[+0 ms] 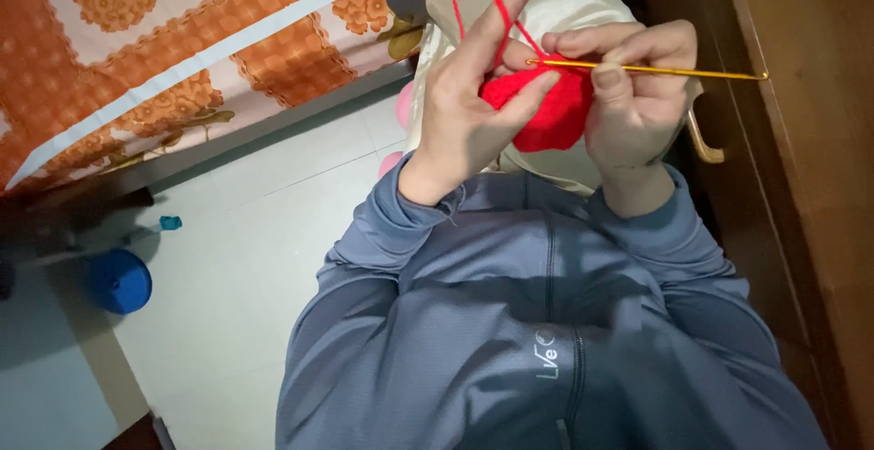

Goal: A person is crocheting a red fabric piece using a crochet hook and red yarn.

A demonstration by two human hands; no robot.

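Left hand (pixel 464 109) grip pinching fuzzy red crochet piece (pixel 546 113); right hand (pixel 637 95) grip pinching thin golden hook (pixel 655 70).

The red crochet piece (pixel 546 113) was mostly hidden between the left hand (pixel 469 109) and right hand (pixel 637 95). The red yarn (pixel 452 0) ran off the top edge. The bed (pixel 182 50) was cut off.

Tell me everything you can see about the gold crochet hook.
The thin gold metal crochet hook is a straight, slender rod lying nearly level across the upper right of the view. The right hand pinches it between thumb and fingers near the working end, whose tip sits at the red crocheted yarn piece held against the left hand. The rod's far end juts out to the right, in front of the brown wooden cabinet, and looks slightly bent.
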